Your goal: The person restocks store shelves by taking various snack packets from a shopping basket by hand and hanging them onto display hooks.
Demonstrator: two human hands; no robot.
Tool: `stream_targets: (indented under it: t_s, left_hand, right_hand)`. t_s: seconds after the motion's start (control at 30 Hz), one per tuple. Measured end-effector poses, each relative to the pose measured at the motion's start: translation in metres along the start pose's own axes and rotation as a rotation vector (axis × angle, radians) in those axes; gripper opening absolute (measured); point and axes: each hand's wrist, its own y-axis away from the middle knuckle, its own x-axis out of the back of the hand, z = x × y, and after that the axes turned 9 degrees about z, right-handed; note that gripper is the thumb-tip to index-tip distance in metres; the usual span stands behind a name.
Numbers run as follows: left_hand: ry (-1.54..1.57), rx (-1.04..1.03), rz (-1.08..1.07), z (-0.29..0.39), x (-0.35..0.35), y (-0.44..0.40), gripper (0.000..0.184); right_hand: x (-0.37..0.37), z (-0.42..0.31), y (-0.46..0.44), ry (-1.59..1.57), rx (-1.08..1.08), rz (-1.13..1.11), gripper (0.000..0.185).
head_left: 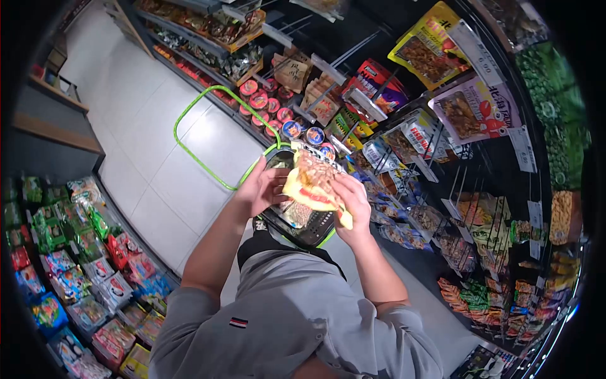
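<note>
In the head view my right hand grips the right side of a yellow snack bag, with its fingers over the front. The bag has a clear-looking area showing reddish-brown food. My left hand is at the bag's left edge, fingers apart and slightly curled; whether the fingertips touch it I cannot tell. Below both hands stands a dark shopping basket with a green rim. Another snack package lies inside it, partly hidden by the held bag. The green basket handle is tipped out to the left.
Snack bags such as a yellow pouch and a purple pouch hang from hooks on the right shelf. Round red-lidded tubs line its lower level. Packaged goods fill the left display. Pale floor tiles run between them.
</note>
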Motion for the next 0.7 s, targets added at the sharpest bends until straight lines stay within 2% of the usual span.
stream_targets:
  t_s: [0.07,0.1,0.13,0.2,0.27,0.3,0.33,0.4,0.43,0.47,0.53,0.6,0.7]
  left_hand:
    - [0.038,-0.112,-0.174,0.024,-0.049,0.014,0.075]
    - [0.01,-0.157,-0.312,0.03,-0.057,0.01,0.071]
    - [0.037,-0.114,-0.338,0.034,-0.067,0.009,0.056]
    - [-0.225,-0.183,-0.36,0.042,-0.096,0.013,0.051]
    - [-0.241,-0.229,-0.337,0.035,-0.114,0.009,0.05]
    - [-0.242,-0.277,-0.29,0.029,-0.12,0.01,0.049]
    - [-0.25,-0.276,-0.292,0.024,-0.124,0.01,0.049]
    - [-0.287,-0.327,-0.195,0.017,-0.132,0.008,0.043]
    - [-0.269,-0.356,-0.181,0.011,-0.143,0.009,0.039]
    - [-0.283,-0.359,-0.183,0.006,-0.149,0.01,0.039]
    - [-0.333,-0.346,-0.199,-0.003,-0.164,0.01,0.039]
    - [-0.374,-0.36,-0.207,-0.019,-0.175,0.008,0.04]
    - [-0.455,-0.345,-0.187,-0.05,-0.181,-0.003,0.038]
  right_hand:
    - [0.013,-0.019,-0.006,0.157,0.161,-0.106,0.035]
    - [0.018,-0.026,-0.005,0.194,0.204,-0.127,0.034]
    - [0.023,-0.032,-0.004,0.233,0.25,-0.146,0.034]
    - [0.029,-0.032,0.006,0.238,0.275,-0.105,0.036]
    - [0.035,-0.034,0.015,0.203,0.175,0.121,0.043]
    - [0.045,-0.033,0.019,0.258,0.171,0.139,0.053]
    - [0.053,-0.031,0.023,0.296,0.123,0.181,0.056]
    - [0.069,-0.026,0.034,0.17,-0.09,0.252,0.055]
    - [0.075,-0.016,0.045,0.066,-0.285,0.243,0.049]
    - [0.075,-0.006,0.058,-0.331,-0.536,0.325,0.045]
    - [0.09,-0.001,0.066,-0.54,-0.68,0.302,0.043]
    - [0.105,0.005,0.072,-0.647,-0.745,0.255,0.043]
    - [0.121,0.01,0.077,-0.796,-0.678,0.221,0.044]
